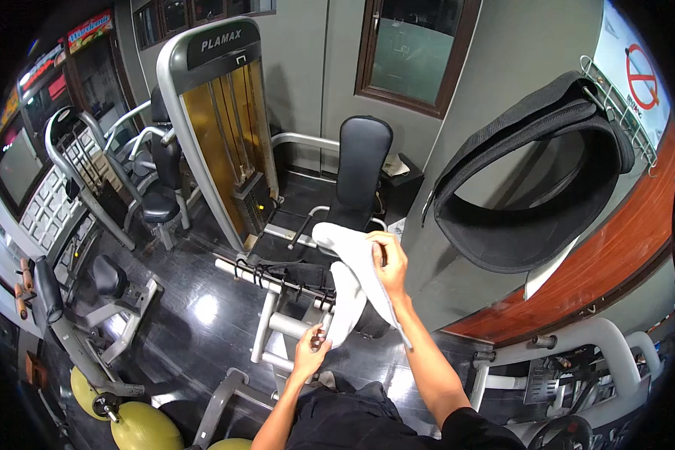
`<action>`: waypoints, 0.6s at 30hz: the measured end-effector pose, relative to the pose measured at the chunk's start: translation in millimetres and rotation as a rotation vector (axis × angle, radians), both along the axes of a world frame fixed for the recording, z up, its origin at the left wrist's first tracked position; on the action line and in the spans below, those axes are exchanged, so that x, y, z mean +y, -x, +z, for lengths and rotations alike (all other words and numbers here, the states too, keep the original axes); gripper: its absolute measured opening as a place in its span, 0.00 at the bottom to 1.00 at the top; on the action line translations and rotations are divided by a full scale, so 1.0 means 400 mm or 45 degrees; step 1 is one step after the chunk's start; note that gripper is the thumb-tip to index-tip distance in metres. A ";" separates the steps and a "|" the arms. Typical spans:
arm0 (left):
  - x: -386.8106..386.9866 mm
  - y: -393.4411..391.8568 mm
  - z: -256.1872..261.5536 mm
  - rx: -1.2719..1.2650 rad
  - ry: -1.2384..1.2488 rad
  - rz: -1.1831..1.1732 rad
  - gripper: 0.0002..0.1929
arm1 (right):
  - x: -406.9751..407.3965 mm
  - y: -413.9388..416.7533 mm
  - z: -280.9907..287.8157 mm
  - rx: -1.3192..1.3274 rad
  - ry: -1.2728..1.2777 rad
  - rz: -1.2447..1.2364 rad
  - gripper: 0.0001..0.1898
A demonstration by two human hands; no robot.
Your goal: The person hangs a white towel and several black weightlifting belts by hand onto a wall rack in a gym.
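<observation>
My right hand (389,261) grips a white cloth (351,256) that looks like a towel, its fingers curled into the upper folds. The cloth hangs in two lobes, one reaching up and left, the other drooping toward my left hand (312,353). That hand is lower and to the left, fingers bent, at the edge of the drooping end; whether it pinches the cloth is unclear. Behind the cloth, a silver rack bar (259,274) carries several black hooks, and black straps (298,274) hang there. The cloth hides part of this rack.
A weight-stack machine (219,129) stands ahead, beside a black padded seat (364,163). At right, a large black belt (517,236) hangs from a wire wall rack (624,121). Grey machine frames (585,343) are at lower right. Yellow-green exercise balls (146,427) sit at lower left.
</observation>
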State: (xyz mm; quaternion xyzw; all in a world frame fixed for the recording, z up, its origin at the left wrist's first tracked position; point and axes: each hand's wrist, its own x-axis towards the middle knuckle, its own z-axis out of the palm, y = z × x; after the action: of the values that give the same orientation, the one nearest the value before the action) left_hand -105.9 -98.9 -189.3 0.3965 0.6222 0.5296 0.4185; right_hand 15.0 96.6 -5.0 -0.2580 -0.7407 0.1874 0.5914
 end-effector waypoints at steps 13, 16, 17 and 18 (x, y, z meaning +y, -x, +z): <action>0.115 -0.153 0.341 0.557 -0.718 -0.020 0.41 | -0.046 -0.152 0.220 -0.111 -0.175 -0.653 0.03; 0.195 -0.179 0.411 0.319 -0.815 0.150 0.18 | -0.062 -0.207 0.247 -0.036 -0.139 -0.683 0.03; 0.221 -0.191 0.443 0.283 -0.881 0.213 0.11 | -0.068 -0.227 0.255 0.012 -0.132 -0.672 0.03; 0.247 -0.186 0.447 0.213 -0.889 0.182 0.08 | -0.084 -0.240 0.268 0.005 -0.024 -0.681 0.04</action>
State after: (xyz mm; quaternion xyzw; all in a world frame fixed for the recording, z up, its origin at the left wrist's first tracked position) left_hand -31.7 -0.1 -10.4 0.5131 0.4622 0.7036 0.1676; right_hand 111.0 63.2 102.1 -0.4387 -0.6467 0.0179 0.6237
